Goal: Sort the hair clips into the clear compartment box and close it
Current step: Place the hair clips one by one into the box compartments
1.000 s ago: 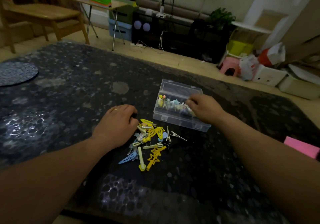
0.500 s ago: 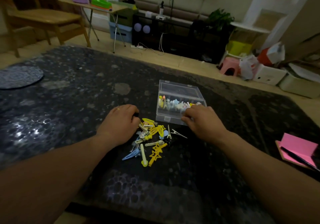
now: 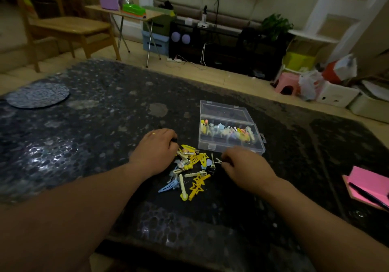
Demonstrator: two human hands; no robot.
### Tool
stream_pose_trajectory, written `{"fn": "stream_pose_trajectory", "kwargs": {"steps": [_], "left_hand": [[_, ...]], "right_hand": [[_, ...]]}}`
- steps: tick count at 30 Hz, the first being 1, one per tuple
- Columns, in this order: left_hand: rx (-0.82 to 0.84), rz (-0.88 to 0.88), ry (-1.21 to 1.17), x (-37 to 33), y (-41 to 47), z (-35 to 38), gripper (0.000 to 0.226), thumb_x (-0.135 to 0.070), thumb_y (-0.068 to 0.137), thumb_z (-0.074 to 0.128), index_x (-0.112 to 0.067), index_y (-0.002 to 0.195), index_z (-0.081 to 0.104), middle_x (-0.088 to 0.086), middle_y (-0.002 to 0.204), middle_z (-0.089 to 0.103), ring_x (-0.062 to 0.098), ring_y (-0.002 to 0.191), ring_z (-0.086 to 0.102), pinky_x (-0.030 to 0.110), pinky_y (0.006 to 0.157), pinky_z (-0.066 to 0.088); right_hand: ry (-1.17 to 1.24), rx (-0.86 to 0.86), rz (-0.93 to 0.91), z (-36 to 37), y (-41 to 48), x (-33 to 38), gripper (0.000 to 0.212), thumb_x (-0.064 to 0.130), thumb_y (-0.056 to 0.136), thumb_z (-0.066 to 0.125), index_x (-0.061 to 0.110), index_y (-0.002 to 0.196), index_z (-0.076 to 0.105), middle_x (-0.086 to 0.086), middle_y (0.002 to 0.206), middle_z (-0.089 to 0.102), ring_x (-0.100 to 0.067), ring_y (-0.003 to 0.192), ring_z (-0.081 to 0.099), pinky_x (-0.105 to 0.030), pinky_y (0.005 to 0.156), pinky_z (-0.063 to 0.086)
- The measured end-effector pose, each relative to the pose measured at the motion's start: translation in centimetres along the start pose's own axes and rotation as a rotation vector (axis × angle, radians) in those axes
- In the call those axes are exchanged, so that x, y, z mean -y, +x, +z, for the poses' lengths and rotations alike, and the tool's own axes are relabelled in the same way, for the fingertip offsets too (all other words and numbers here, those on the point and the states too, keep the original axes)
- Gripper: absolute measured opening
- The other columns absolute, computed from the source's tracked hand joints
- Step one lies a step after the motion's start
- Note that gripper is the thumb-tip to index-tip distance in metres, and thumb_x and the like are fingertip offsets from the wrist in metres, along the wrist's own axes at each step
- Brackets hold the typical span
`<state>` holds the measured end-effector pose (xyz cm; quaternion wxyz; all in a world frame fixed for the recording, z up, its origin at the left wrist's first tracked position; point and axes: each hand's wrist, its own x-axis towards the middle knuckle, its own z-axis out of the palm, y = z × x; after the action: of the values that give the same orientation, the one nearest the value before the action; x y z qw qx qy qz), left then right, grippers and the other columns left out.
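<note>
Closest in there's a loose heap of hair clips (image 3: 190, 172) on the dark tabletop (image 3: 84, 145), mostly yellow plus a few pale ones, with a yellow star-shaped clip (image 3: 198, 184) and a blue snap clip (image 3: 167, 187) on the near edge. Off to the right sits a pink notepad (image 3: 370, 182), well apart from everything. The hands sit either side of the heap. The left hand (image 3: 154, 152) is knuckles-up at its left edge, fingers curled down out of sight, so I can't tell if it's got hold of anything. The right hand (image 3: 247, 165) has its fingertips curled in right at a thin silver clip (image 3: 217, 161); pinch or just a touch, can't say. Just beyond is the clear compartment box (image 3: 231, 148), lid (image 3: 223, 111) flopped open behind it, clips in the back row and the front row looking bare. My guess on handling: these are featherweight, stiff, slick and tangle-prone, and the thin ones lie flat, so pinch one by its long edges or raised end. The box looks light too, so I'd steady it when shutting. Far left there's a round mat (image 3: 37, 94).
</note>
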<state>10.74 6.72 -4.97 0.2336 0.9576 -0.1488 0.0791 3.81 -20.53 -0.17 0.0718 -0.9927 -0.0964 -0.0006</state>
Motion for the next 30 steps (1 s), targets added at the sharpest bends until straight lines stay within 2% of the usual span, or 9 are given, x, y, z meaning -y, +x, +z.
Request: {"fn": "stream_pose_trajectory", "kwargs": {"steps": [4,9,12,14,16,19,24,27,30], "left_hand": [[0.005,-0.006,0.006,0.0,-0.1,0.0,0.039,-0.036,0.093,0.037,-0.024,0.118,0.064,-0.005,0.119,0.065,0.015,0.111,0.057,0.04,0.108,0.042],[-0.004,-0.012,0.014,-0.4,-0.2,-0.3,0.047,-0.038,0.089,0.034,-0.022,0.121,0.065,-0.004,0.125,0.066,0.017,0.116,0.057,0.038,0.109,0.041],[-0.012,-0.011,0.022,-0.4,-0.2,-0.1,0.043,-0.037,0.091,0.035,-0.023,0.12,0.063,-0.006,0.126,0.065,0.015,0.116,0.056,0.034,0.109,0.039],[-0.018,-0.004,0.022,-0.2,-0.1,0.1,0.042,-0.037,0.09,0.033,-0.024,0.117,0.063,-0.006,0.123,0.065,0.015,0.113,0.056,0.034,0.107,0.039],[-0.023,-0.003,0.025,-0.1,0.0,0.3,0.039,-0.036,0.091,0.034,-0.025,0.115,0.062,-0.006,0.122,0.065,0.015,0.111,0.056,0.034,0.107,0.04],[-0.021,-0.011,0.007,-0.1,-0.2,0.2,0.036,-0.032,0.095,0.039,-0.023,0.121,0.061,-0.006,0.122,0.064,0.015,0.111,0.055,0.035,0.106,0.041],[-0.049,-0.048,-0.034,-0.1,-0.3,-0.2,0.036,-0.028,0.097,0.041,-0.02,0.126,0.061,-0.005,0.123,0.063,0.016,0.113,0.054,0.037,0.108,0.04],[-0.035,-0.04,-0.004,-0.1,-0.2,0.0,0.035,-0.033,0.095,0.036,-0.023,0.118,0.062,-0.007,0.119,0.064,0.015,0.109,0.054,0.037,0.108,0.04],[-0.019,-0.028,0.023,0.2,-0.1,0.2,0.042,-0.036,0.092,0.031,-0.023,0.117,0.062,-0.006,0.121,0.063,0.016,0.113,0.056,0.037,0.113,0.037]], "right_hand": [[0.011,0.062,0.046,-0.2,0.7,0.2,0.014,0.037,0.104,0.06,0.028,0.112,0.069,0.005,0.107,0.069,-0.015,0.097,0.065,-0.04,0.088,0.059],[-0.015,0.123,0.015,-0.6,1.2,0.4,0.01,0.034,0.105,0.059,0.03,0.099,0.066,0.007,0.094,0.066,-0.009,0.085,0.061,-0.029,0.073,0.052],[-0.016,0.121,-0.027,-1.2,0.6,0.4,0.009,0.033,0.105,0.059,0.031,0.099,0.065,0.008,0.092,0.065,-0.008,0.084,0.062,-0.029,0.077,0.056],[0.074,0.081,-0.017,-2.2,0.2,0.2,0.007,0.035,0.105,0.06,0.032,0.101,0.065,0.008,0.091,0.065,-0.004,0.083,0.061,-0.029,0.078,0.057],[0.187,-0.029,0.031,-3.2,0.8,-0.1,0.004,0.035,0.105,0.061,0.032,0.103,0.064,0.009,0.092,0.066,-0.004,0.084,0.063,-0.031,0.078,0.059],[0.358,-0.136,0.139,-3.9,3.8,-0.2,0.007,0.033,0.102,0.067,0.032,0.107,0.063,0.011,0.093,0.067,-0.005,0.083,0.066,-0.035,0.077,0.062],[0.416,-0.046,0.246,-1.7,8.9,1.1,0.015,0.024,0.095,0.073,0.032,0.087,0.064,0.009,0.093,0.069,-0.016,0.091,0.068,-0.047,0.087,0.061],[0.399,-0.004,0.254,-0.3,9.9,1.7,0.014,0.018,0.092,0.07,0.027,0.081,0.068,0.007,0.089,0.072,-0.019,0.091,0.07,-0.045,0.086,0.061],[0.389,-0.002,0.277,0.3,10.3,2.1,0.018,0.017,0.092,0.068,0.026,0.077,0.069,0.004,0.087,0.073,-0.02,0.088,0.069,-0.044,0.085,0.061]]}}
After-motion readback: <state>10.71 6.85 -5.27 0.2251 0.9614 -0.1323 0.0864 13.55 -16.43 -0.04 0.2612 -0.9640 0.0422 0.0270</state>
